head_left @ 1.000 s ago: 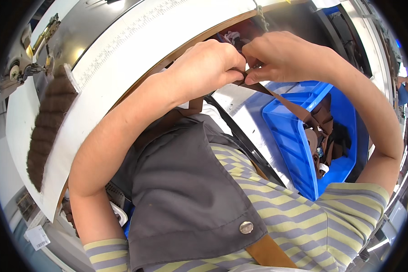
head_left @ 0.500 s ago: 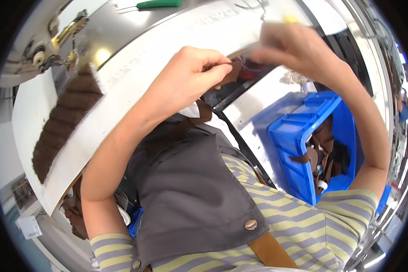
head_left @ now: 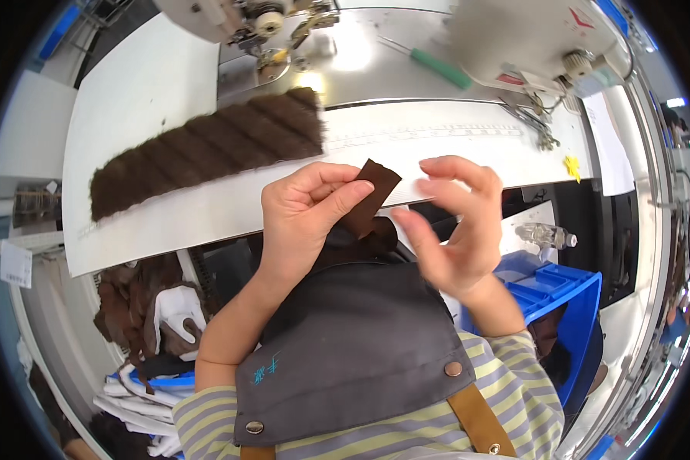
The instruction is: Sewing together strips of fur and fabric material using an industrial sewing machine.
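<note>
Between thumb and fingers, my left hand [head_left: 303, 207] pinches a dark brown strip of fabric [head_left: 376, 198], whose upper end sticks up past the thumb while the rest hangs down over my lap. To its right my right hand [head_left: 460, 222] is raised with fingers spread, apart from the strip and slightly blurred. Beyond the left hand, a dark brown furry piece with diagonal ridges [head_left: 207, 149] lies flat on the white table [head_left: 406, 157]. The sewing machine [head_left: 264, 27] stands at the far side, above the furry piece's right end.
A green-handled awl [head_left: 441, 69] and metal scissors [head_left: 533, 123] lie toward the back right, near a small yellow flower shape [head_left: 572, 167]. Right of my lap stand a blue bin [head_left: 583, 322] and a clear bottle [head_left: 544, 235]. Brown and white fabric pieces [head_left: 142, 307] are heaped at lower left.
The view has swung to the right way round onto the table and machine. My right hand has come down close to the left one, which keeps its hold on the brown strip.
</note>
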`<action>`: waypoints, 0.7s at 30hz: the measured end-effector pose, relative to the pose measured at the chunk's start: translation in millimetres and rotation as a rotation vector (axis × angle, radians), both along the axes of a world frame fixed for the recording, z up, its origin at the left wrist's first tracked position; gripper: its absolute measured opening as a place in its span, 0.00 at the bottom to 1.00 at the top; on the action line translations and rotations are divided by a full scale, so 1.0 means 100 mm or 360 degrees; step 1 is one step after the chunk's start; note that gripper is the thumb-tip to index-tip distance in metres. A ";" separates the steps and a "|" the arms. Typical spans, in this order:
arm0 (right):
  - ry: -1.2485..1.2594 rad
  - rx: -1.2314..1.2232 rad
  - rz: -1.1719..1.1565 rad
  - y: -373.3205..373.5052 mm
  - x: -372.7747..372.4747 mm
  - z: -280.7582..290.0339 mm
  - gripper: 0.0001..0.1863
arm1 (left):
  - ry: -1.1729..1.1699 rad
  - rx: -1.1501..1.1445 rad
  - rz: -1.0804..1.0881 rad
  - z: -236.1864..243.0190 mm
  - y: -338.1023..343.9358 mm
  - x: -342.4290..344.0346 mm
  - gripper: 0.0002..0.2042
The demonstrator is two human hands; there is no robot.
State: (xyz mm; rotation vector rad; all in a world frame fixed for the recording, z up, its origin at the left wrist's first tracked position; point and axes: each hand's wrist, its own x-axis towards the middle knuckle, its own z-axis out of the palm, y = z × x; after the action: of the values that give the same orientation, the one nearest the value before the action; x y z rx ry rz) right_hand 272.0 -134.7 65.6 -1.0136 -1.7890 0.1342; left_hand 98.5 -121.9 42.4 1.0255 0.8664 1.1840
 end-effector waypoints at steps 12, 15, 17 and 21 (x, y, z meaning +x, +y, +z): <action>0.0097 -0.0510 0.0217 0.19 -0.33 -0.19 0.12 | 0.0214 0.0315 0.0177 -0.19 -0.02 -0.29 0.06; 0.0132 -0.0605 0.0253 0.17 -0.34 -0.17 0.08 | 0.0020 0.0263 0.0271 -0.08 -0.03 -0.19 0.06; 0.0159 -0.0684 0.0293 0.18 -0.34 -0.15 0.06 | -0.0157 0.0170 0.0321 -0.03 -0.01 -0.19 0.06; 0.0175 -0.0788 0.0373 0.24 -0.33 -0.15 0.01 | 0.0206 0.0262 0.0174 -0.04 0.04 -0.33 0.09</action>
State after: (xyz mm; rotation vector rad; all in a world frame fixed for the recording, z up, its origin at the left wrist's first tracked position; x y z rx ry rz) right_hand 238.6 -111.1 50.5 -1.1053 -1.8073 0.7949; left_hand 65.3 -118.0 38.4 1.2120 0.9478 1.3087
